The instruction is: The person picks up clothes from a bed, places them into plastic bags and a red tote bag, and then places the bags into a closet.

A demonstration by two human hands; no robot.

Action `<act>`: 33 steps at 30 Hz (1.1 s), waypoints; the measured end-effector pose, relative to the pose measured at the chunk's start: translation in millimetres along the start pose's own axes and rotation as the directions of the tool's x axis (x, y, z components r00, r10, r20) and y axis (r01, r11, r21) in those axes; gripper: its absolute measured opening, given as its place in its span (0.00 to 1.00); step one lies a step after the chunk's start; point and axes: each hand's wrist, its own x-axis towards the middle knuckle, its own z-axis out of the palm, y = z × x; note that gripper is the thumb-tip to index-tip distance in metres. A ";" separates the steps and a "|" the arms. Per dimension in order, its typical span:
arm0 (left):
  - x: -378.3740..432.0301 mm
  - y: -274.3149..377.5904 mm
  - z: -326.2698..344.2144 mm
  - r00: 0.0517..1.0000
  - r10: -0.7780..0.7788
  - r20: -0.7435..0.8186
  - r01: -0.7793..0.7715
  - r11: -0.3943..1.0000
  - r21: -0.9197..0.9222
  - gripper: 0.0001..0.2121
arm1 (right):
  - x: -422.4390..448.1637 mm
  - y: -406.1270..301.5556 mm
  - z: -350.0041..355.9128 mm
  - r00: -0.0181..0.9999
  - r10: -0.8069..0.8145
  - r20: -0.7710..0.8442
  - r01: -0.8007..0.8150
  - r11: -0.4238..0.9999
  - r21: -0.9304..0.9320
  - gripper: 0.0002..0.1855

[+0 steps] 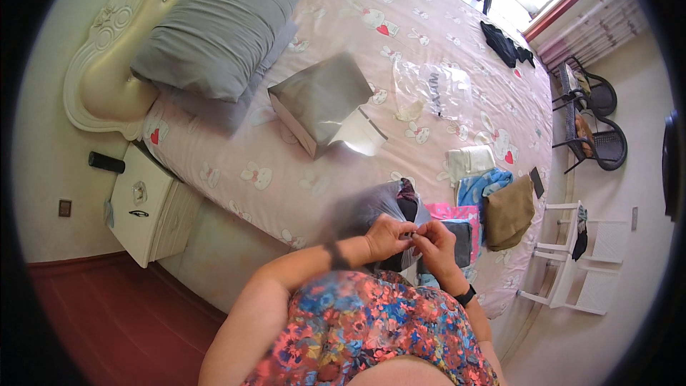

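Note:
Low in the head view, a thin translucent plastic bag with dark clothes inside lies at the bed's near edge. My left hand and my right hand meet at the bag's rim, fingertips pinched together on its plastic. The dark clothes show through the opening between the bag's sides. Folded cloths lie just right of the bag: a pink patterned one, a dark grey one, a blue and white one, a white one and a brown one.
On the bunny-print bedsheet lie an opened grey box, a clear plastic bag with lettering and a dark garment. Grey pillows rest by the headboard. A white nightstand is left; a white rack stands right.

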 end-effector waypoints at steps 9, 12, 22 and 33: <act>18.7 -35.4 -9.1 0.969 0.245 0.011 -0.228 0.883 0.409 0.07 | 23.3 41.0 -5.3 0.996 -0.081 -0.034 0.074 0.982 -0.172 0.06; 11.9 -58.7 -23.3 0.966 0.254 -0.048 -0.224 0.916 0.332 0.15 | 35.2 40.8 4.9 0.995 -0.087 0.050 0.097 0.963 -0.252 0.07; -20.5 -37.1 -31.7 0.936 0.308 -0.174 -0.166 0.816 0.553 0.19 | 47.3 9.0 0.4 0.969 -0.236 0.072 0.246 0.913 -0.325 0.03; -14.2 -60.7 -6.3 0.945 0.100 -0.312 -0.075 0.993 0.090 0.22 | 42.4 -1.4 46.3 0.820 -0.340 0.460 0.569 0.570 -0.593 0.11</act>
